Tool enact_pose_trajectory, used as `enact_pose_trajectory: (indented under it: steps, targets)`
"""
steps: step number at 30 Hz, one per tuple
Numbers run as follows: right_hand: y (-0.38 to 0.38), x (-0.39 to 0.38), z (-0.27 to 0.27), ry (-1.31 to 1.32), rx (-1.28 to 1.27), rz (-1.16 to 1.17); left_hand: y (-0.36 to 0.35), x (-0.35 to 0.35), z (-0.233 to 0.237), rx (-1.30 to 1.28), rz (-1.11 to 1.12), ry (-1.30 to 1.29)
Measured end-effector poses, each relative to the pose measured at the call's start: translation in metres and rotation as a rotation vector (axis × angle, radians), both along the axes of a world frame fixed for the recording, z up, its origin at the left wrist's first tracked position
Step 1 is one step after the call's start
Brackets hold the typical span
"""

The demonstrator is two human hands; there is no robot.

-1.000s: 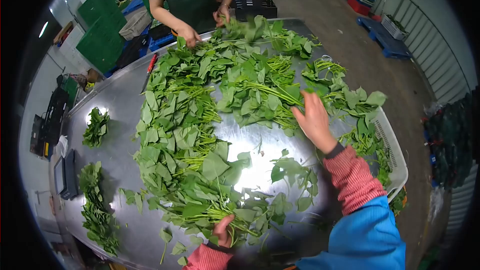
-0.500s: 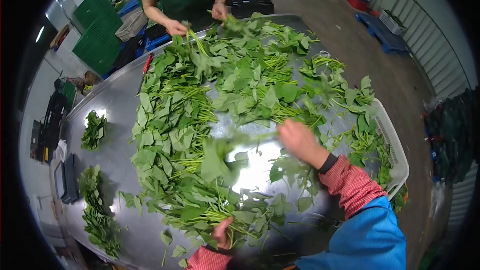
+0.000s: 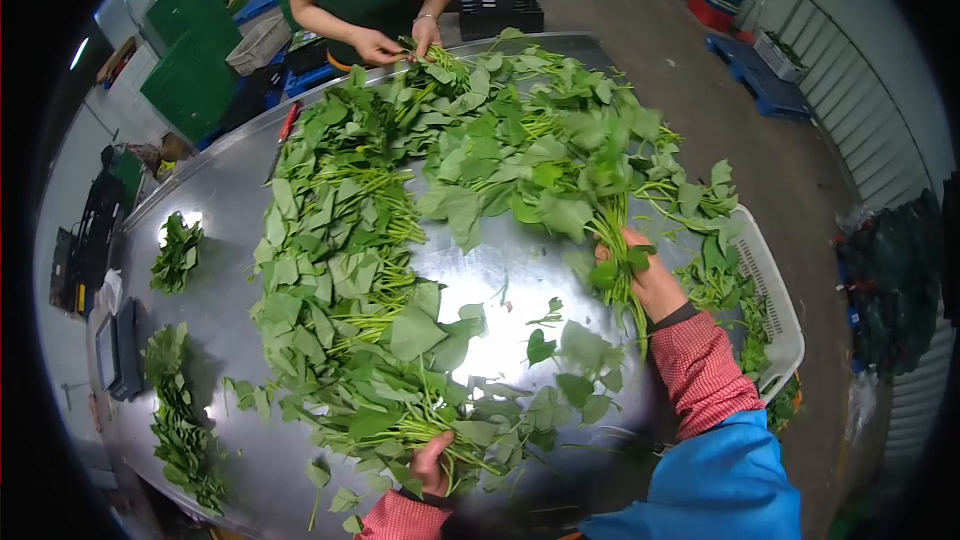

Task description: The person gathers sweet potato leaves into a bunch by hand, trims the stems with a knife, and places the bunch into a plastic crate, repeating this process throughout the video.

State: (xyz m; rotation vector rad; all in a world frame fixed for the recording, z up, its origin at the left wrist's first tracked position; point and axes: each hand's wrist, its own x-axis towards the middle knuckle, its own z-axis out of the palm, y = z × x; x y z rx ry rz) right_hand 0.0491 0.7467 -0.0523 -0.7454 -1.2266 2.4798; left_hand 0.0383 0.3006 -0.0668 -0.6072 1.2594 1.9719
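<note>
My left hand (image 3: 432,462) is closed around the stems of a bunch of leafy greens (image 3: 385,410) at the near edge of the metal table. Toward the right, my right hand (image 3: 648,278) grips another bunch of long-stemmed leafy greens (image 3: 612,230), its leaves pointing away from me and its stem ends hanging toward me. Some fingers of this hand are hidden behind the stems. Loose leaves (image 3: 575,380) lie between my hands. A long row of leafy greens (image 3: 335,260) runs up the table left of centre.
Across the metal table (image 3: 240,240), a co-worker's hands (image 3: 400,45) handle stems. Small bunches (image 3: 180,420) lie on the left near a dark scale-like device (image 3: 120,355). A red-handled tool (image 3: 288,123) rests by the far left edge. A white basket (image 3: 775,290) of greens stands at the right.
My right hand has moved right, and a bunch of stems now shows clearly in it. My left hand stays on its bunch. The co-worker's hands have come closer together.
</note>
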Motion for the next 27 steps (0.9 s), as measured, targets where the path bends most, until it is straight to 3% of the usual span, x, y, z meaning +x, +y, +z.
enact_pose_trajectory:
  steps: [3, 7, 11, 15, 24, 27]
  targets:
    - [0.007, 0.018, -0.013, 0.183, -0.361, 0.171, 0.0, -0.002, -0.003, 0.017, -0.024, 0.003]
    - [-0.015, 0.031, -0.012, 0.189, -0.415, 0.124, 0.0, -0.003, 0.0, 0.017, -0.056, -0.004]
    - [-0.032, 0.038, -0.001, 0.277, -0.317, 0.191, -0.003, -0.002, -0.006, 0.017, -0.069, 0.012]
    - [-0.033, 0.039, 0.005, 0.349, -0.442, 0.275, -0.001, -0.002, -0.002, 0.002, -0.083, 0.026]
    - [-0.027, 0.051, 0.013, 0.478, -0.401, 0.41, 0.003, -0.004, 0.006, 0.002, -0.067, -0.002]
    - [-0.027, 0.054, 0.019, 0.38, -0.306, 0.448, -0.001, -0.003, 0.0, 0.026, -0.094, -0.016]
